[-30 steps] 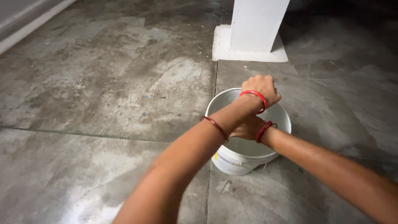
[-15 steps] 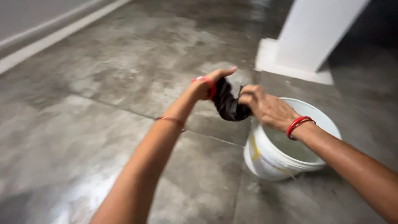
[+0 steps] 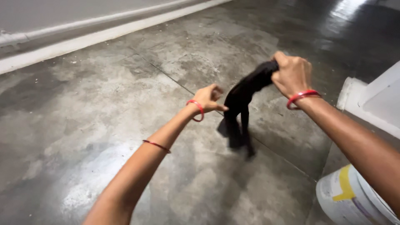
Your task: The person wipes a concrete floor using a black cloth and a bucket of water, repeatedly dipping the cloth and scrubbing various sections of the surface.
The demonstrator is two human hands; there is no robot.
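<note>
Right hand is closed around the top end of a black cloth, which hangs blurred above the concrete floor. Left hand, fingers loosely curled, sits just beside the cloth; contact cannot be confirmed. A white bucket stands at lower right.

1. The right hand grips the top of a black cloth hanging over the grey concrete floor
2. The left hand (fingers loosely curled) sits just beside the cloth
3. A white bucket stands at lower right
</note>
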